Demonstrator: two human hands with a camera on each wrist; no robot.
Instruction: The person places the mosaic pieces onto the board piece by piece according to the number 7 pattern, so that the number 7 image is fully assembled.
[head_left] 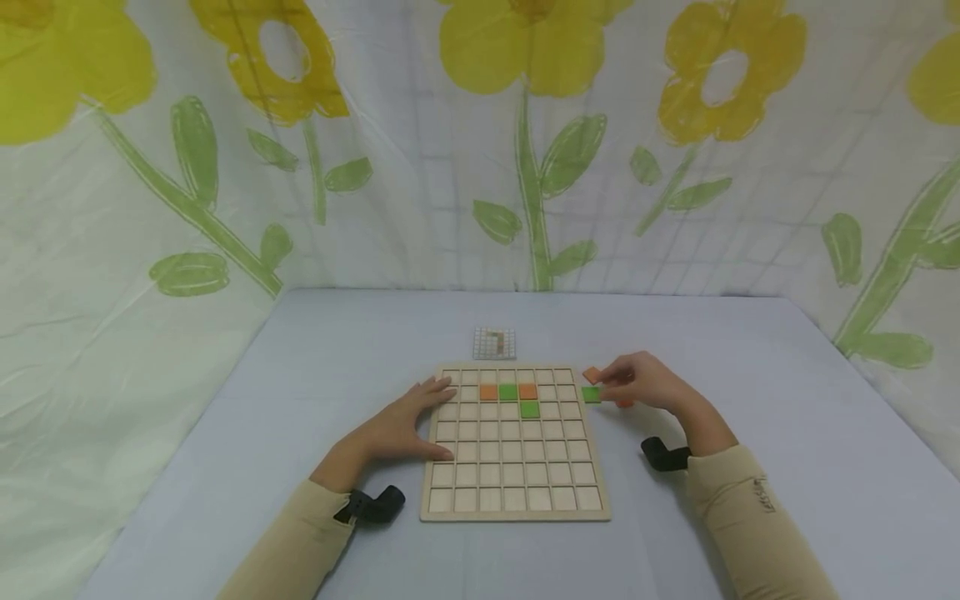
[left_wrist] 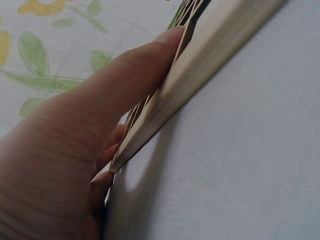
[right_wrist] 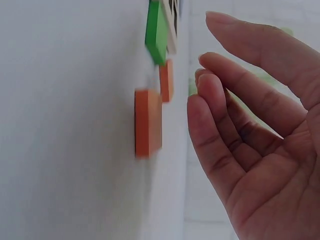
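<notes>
A square wooden grid board (head_left: 490, 476) lies flat in front of me. Two orange tiles and a green tile (head_left: 508, 392) sit in one row near its far side, with another green tile (head_left: 529, 409) one row nearer. My left hand (head_left: 397, 425) rests spread at the board's left edge, thumb (left_wrist: 145, 62) on top. Beyond the board's right edge, my right hand (head_left: 647, 385) hovers over loose tiles, its fingers slightly bent and nothing between them in the right wrist view. Beneath it are a green tile (right_wrist: 157, 32) and two orange tiles, the nearer orange tile (right_wrist: 148, 122) showing clearly.
A small card (head_left: 494, 343) with a printed grid pattern lies just behind the board. The white table (head_left: 360, 333) ends at a curtain (head_left: 405, 208) printed with yellow flowers. Dark wrist cameras sit at both cuffs.
</notes>
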